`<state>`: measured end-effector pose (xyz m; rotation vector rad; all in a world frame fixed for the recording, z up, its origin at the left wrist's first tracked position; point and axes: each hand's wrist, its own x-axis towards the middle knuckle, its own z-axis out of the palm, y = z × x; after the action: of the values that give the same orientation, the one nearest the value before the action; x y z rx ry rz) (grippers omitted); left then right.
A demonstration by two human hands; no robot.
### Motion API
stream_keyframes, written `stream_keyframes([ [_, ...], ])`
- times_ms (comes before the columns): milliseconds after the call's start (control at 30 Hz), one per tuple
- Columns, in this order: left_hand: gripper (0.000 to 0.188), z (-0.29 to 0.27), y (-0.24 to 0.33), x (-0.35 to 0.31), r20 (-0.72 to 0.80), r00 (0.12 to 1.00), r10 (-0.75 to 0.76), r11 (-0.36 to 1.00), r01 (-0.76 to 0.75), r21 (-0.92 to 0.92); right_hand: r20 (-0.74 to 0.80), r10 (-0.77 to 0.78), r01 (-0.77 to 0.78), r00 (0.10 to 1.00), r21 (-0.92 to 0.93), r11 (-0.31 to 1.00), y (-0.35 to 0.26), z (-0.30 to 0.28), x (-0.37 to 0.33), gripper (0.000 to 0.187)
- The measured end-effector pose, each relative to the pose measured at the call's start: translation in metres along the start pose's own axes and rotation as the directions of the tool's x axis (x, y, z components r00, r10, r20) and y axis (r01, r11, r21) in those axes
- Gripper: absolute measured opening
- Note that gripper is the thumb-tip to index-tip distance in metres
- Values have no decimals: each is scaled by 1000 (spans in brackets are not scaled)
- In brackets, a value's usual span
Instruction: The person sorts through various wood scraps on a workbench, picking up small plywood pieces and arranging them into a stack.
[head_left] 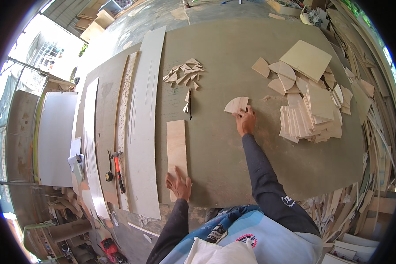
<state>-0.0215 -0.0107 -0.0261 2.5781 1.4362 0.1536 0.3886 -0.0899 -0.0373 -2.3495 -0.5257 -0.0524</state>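
A long, pale plywood strip (pixel 176 143) lies lengthwise on the table before me. My left hand (pixel 179 185) rests on its near end with the fingers spread. Farther out to the right, my right hand (pixel 246 119) has its fingers closed at the lower edge of a quarter-circle wooden piece (pixel 236 104), which is at the table surface. The fingertips partly cover that edge. Beyond the strip, a thin dark stick-like tool (pixel 190 105) lies beside a few wooden slivers. Small triangular offcuts (pixel 185 72) form a loose heap farther away.
On the right side of the table (pixel 224 171), stacked thin wooden pieces (pixel 301 119) and a square board (pixel 306 60) form a pile. Long white boards (pixel 145 119) lie to the left, with a hammer (pixel 118 171) and tape measure (pixel 109 176) near them. Scrap strips (pixel 374 101) crowd the right edge.
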Motion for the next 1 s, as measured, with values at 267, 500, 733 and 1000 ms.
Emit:
stream_keyframes([
  [267,88,2,8,32,52,998,24,1000,-24,1,-14,7,-6,1000,66,998,18,-11,-34,39],
  [500,87,-1,9,63,82,996,45,998,-48,30,18,-6,6,1000,0,1000,18,-10,-33,42],
  [733,87,-1,17,141,178,981,83,994,-94,53,18,9,-10,1000,41,999,28,-10,-35,40],
  [1000,87,-38,35,250,167,959,227,962,-248,117,-24,-14,16,1000,51,999,32,-5,-37,38],
])
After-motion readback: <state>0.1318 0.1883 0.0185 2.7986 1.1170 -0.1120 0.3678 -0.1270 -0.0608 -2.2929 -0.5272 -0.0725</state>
